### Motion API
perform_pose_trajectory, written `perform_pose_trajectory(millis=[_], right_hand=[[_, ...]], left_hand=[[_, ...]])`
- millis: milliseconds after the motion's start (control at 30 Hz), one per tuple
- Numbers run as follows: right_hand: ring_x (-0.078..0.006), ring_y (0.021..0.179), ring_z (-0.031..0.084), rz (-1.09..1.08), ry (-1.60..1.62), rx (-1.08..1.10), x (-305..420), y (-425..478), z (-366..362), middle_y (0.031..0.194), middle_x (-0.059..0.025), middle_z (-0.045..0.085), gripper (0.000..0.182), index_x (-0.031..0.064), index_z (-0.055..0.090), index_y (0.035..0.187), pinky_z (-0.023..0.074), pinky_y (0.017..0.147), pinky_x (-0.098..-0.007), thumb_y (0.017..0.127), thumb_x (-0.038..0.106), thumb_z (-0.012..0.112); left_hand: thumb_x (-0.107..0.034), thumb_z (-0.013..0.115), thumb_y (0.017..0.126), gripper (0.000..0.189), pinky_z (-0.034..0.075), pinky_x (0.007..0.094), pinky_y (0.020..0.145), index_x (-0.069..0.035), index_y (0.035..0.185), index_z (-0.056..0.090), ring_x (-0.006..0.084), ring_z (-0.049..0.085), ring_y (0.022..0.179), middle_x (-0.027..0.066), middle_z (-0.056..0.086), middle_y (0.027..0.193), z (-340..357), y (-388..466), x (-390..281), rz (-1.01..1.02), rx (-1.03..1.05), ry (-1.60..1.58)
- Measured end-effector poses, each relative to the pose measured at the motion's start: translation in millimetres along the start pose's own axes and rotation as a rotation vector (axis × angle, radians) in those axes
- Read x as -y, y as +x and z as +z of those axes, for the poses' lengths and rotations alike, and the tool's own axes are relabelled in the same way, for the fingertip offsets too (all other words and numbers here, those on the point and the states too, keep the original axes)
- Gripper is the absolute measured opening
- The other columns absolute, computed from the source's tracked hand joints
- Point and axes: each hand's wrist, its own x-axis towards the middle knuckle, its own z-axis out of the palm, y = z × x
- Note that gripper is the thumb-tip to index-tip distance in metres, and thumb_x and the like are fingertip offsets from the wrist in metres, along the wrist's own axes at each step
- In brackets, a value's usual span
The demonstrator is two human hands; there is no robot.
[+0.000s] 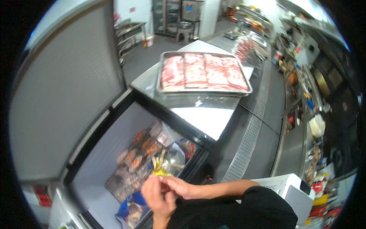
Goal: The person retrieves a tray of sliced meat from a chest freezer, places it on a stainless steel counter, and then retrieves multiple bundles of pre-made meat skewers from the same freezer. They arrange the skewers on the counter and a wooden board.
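Note:
My left hand [158,196] and my right hand [183,187] are close together over the near side of a chest freezer [94,166]. Their fingers are bent and meet, and blur hides what is between them. Right beyond the fingertips shows a bright yellow item [162,173], perhaps plastic; I cannot tell whether it is held. Behind it lies a shiny bag [175,157] with pale strips around it. Packs of frozen food [135,163], some orange, fill the freezer's floor. A blue-edged bag [134,213] with pale contents sits at its near end.
A metal tray [204,93] of raw meat slabs [197,71] stands on the steel top [151,83] beyond the opening. The raised freezer lid [65,94] is at left. A perforated drain cover [246,151] runs along the floor. At right is a white appliance [286,186].

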Motion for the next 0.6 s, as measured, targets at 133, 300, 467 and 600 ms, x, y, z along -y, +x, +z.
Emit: perform_pose_trajectory(millis=[133, 300, 467, 600], right_hand=[[-0.0190, 0.129, 0.050, -0.162, 0.063, -0.029, 100.9, -60.9, -42.5, 0.139, -0.0115, 0.054, 0.046, 0.0007, 0.045, 0.141, 0.0381, 0.109, -0.0344, 0.108, 0.031, 0.034], [-0.0208, 0.109, 0.063, -0.711, -0.810, -0.184, 246.5, -167.6, -105.0, 0.120, -0.0142, 0.065, 0.034, -0.0019, 0.057, 0.128, 0.0492, 0.093, -0.0330, 0.097, 0.011, 0.054], [-0.0238, 0.087, 0.066, -0.975, -1.146, -0.484, 333.4, -211.5, -171.5, 0.098, -0.0144, 0.066, 0.019, -0.0020, 0.064, 0.106, 0.0527, 0.077, -0.0320, 0.088, 0.005, 0.060], [-0.0257, 0.087, 0.064, -1.082, -1.293, -0.719, 367.3, -227.3, -214.6, 0.100, -0.0146, 0.064, 0.020, -0.0017, 0.063, 0.105, 0.0527, 0.075, -0.0326, 0.085, 0.002, 0.064]], left_hand=[[-0.032, 0.051, 0.094, 0.054, 0.031, 0.0523, 0.108, 0.002, 0.137, 0.048, 0.0381, 0.049, 0.127, 0.0220, 0.055, 0.132, 109.3, 44.9, -8.6, 0.072, 0.314, 0.303], [-0.021, 0.046, 0.097, 0.030, 0.039, 0.0465, 0.101, -0.001, 0.108, 0.067, 0.0372, 0.057, 0.113, 0.0198, 0.064, 0.117, 171.6, 72.0, -16.9, -0.175, 0.456, 0.037], [-0.005, 0.061, 0.085, 0.025, 0.049, 0.0404, 0.089, 0.002, 0.109, 0.066, 0.0352, 0.063, 0.099, 0.0198, 0.067, 0.106, 218.3, 123.3, -76.2, -0.199, 0.399, 0.059], [-0.001, 0.062, 0.083, 0.024, 0.049, 0.0388, 0.088, 0.002, 0.106, 0.066, 0.0341, 0.064, 0.097, 0.0187, 0.067, 0.103, 256.3, 148.2, -88.8, -0.158, 0.364, 0.001]])
